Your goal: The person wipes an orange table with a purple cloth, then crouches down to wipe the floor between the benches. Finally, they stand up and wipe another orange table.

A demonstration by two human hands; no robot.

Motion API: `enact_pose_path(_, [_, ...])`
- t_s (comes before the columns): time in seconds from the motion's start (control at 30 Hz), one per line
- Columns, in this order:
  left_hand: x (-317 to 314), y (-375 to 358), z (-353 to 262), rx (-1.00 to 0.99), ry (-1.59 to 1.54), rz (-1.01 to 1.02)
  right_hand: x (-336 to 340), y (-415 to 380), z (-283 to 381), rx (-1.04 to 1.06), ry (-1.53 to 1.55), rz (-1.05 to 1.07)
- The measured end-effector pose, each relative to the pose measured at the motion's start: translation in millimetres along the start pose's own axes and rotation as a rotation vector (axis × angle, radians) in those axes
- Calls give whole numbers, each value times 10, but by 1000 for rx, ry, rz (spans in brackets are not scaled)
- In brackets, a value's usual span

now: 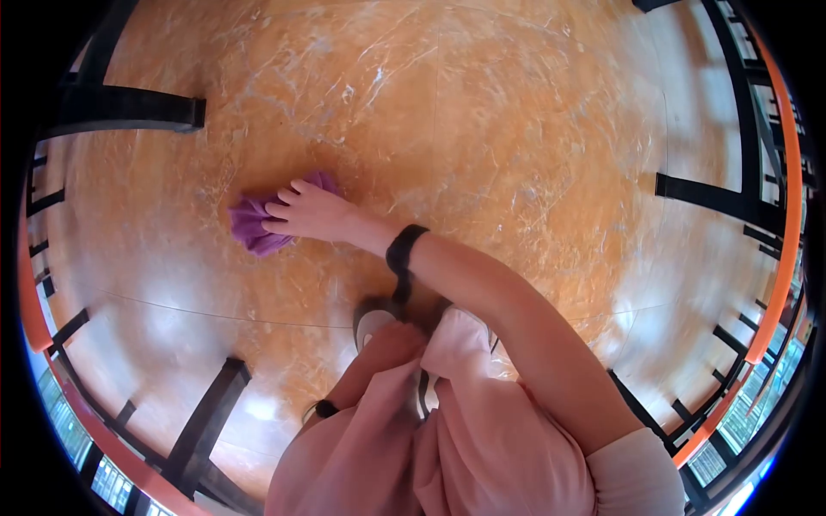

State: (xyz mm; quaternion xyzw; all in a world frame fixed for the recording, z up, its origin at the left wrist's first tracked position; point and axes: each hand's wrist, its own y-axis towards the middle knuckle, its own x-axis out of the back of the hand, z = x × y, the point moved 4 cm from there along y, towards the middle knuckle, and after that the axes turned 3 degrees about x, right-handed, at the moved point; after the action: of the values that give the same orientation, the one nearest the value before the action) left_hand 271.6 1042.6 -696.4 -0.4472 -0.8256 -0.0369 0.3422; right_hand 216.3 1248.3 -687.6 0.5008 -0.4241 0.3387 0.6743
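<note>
My right hand (pixel 311 212) presses down on a crumpled purple cloth (pixel 252 225) on the floor, left of the middle of the view. Its fingers are bent over the cloth, and folds stick out on both sides. A black band (pixel 401 254) circles the right wrist, one end hanging loose. Low in the middle, my left hand (pixel 397 341) rests curled against the pink clothing (pixel 361 451) by my knees. Its fingertips are hidden, so what they hold, if anything, does not show. A grey-and-white shoe (pixel 372 320) is just beyond it.
Glossy orange-brown marbled floor (pixel 516 129) spreads around me, with thin joint lines and light reflections. Black furniture legs stand at upper left (pixel 129 107), lower left (pixel 206 421) and right (pixel 714 193). Orange edges (pixel 783 232) curve along both sides of the view.
</note>
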Motion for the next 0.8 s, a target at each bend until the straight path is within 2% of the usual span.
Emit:
enact_pose_path(0.1, [-9, -14, 15, -19, 4, -32, 94, -126, -372, 63, 27, -44])
enact_pose_path(0.13, [-24, -18, 24, -37, 12, -15, 201, -239, -605, 24, -53, -60])
enact_pose_path(0.17, [-31, -23, 26, -57, 20, 4, 324, -372, -883, -92, -60, 49])
enact_pose_path(0.2, [-23, -27, 26, -58, 20, 6, 408, -627, -1173, -176, -95, -21])
enact_pose_path(0.23, [-22, -22, 25, -68, 31, 22, 530, -959, -1461, -345, -133, -110])
enact_pose_path(0.27, [-24, -7, 20, -78, 40, 37, 731, -1300, -1736, -511, 11, -250])
enact_pose_path(0.3, [-24, 3, 16, -84, 38, 35, 1015, -1607, -1840, -674, -302, -106])
enact_pose_path(0.33, [-28, 6, 15, -88, 45, 43, 1124, -2108, -2035, -951, -342, -91])
enact_pose_path(0.37, [-29, 8, 20, -91, 54, 49, 1294, -2550, -2098, -1243, -399, -168])
enact_pose_path(0.4, [-11, 13, 21, -93, 53, 44, 1461, -3058, -2141, -1449, -397, -128])
enact_pose_path(0.43, [3, 15, 5, -119, 98, 66, 1635, -3436, -2069, -1791, -374, -82])
enact_pose_path(0.47, [3, 17, -4, -142, 143, 87, 1656, -4071, -2065, -1879, -434, -194])
enact_pose_path(0.5, [-14, 21, 13, -136, 141, 81, 1796, -4343, -1917, -2002, -513, -189])
enact_pose_path(0.57, [-59, -27, 25, -181, 165, -1, 1794, -5139, -1897, -2113, -562, -213])
enact_pose_path(0.63, [-53, -21, 43, -180, 145, -58, 1656, -5126, -1898, -2169, -507, -236])
enact_pose_path(0.67, [-28, -13, 36, -209, 125, -110, 1670, -4900, -1922, -2108, -616, -186])
enact_pose_path(0.73, [-17, -13, 29, -202, 129, -111, 1689, -4350, -1951, -2003, -629, -195])
enact_pose_path(0.77, [-7, -11, 24, -213, 132, -115, 1608, -4062, -2021, -1959, -537, -254])
enact_pose_path(0.8, [-4, -8, 25, -211, 137, -110, 1455, -3871, -2150, -1829, -638, -267])
